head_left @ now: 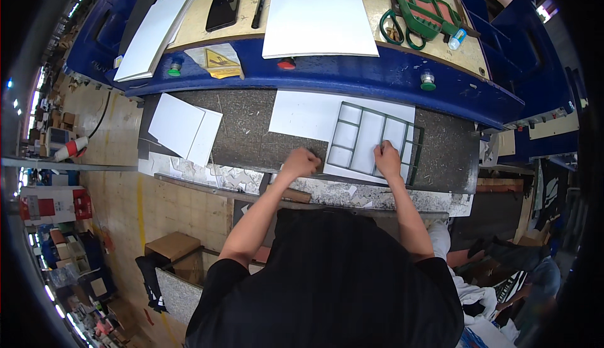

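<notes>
A green grid frame [384, 129] with several rectangular compartments lies over a white sheet [299, 114] on the dark, worn work surface [248, 110]. My right hand [387, 159] is closed, its fingers pinching one of the frame's inner bars near the front edge. Just left of the frame is my left hand [302, 162], with curled fingers pressed together above the surface's front part. Whatever those fingers hold, if anything, is too small to make out. Farther left, a few white sheets [182, 124] overlap each other.
A blue machine beam [352, 74] crosses behind the work surface, with green and red push buttons [287, 63]. On the shelf above lie white paper [318, 14], a phone [224, 7], a black pen [260, 7], scissors [391, 28] and a green-framed tool [420, 2]. Another person [542, 279] is at lower right.
</notes>
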Motion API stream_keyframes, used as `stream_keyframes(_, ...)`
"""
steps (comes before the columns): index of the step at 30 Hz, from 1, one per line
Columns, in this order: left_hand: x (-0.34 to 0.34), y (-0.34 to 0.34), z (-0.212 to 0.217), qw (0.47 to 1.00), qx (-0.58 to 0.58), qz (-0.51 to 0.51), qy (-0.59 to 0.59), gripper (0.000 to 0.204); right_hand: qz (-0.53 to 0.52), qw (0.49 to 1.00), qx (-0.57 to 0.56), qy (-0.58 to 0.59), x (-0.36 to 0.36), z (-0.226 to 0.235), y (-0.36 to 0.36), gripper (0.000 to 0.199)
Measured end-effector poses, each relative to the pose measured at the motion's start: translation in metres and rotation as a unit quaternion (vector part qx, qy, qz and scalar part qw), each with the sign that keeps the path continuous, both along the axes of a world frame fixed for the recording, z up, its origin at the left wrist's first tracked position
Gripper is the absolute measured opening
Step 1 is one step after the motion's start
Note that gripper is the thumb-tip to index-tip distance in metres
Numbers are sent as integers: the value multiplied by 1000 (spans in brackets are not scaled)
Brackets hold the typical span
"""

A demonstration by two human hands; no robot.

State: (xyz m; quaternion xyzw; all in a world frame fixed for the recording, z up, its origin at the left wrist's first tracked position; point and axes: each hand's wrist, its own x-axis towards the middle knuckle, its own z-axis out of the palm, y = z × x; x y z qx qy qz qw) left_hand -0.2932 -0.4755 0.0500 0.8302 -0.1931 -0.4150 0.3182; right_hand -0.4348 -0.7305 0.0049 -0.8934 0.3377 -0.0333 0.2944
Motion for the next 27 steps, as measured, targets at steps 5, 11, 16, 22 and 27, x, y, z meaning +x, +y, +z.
stream_keyframes(5, 69, 39, -40, 917, 13, 114, -382, 44, -1, 999, 22, -29, 9, 0, 2, 30)
stream_keyframes(11, 88, 19, -45, 934, 114, 119, -317, 63, -26, 999, -10, -17, 9, 6, 7, 37)
stream_keyframes(16, 129, 32, -50, 938, 91, 199, -268, 59, -33, 999, -37, -15, 11, 3, 14, 36)
stream_keyframes(22, 125, 35, -62, 929, 18, 250, -274, 60, -24, 997, -75, 5, 13, 3, 17, 32)
stream_keyframes(27, 108, 42, -61, 924, -1, 268, -274, 55, -1, 994, -103, 39, 7, 5, 21, 27)
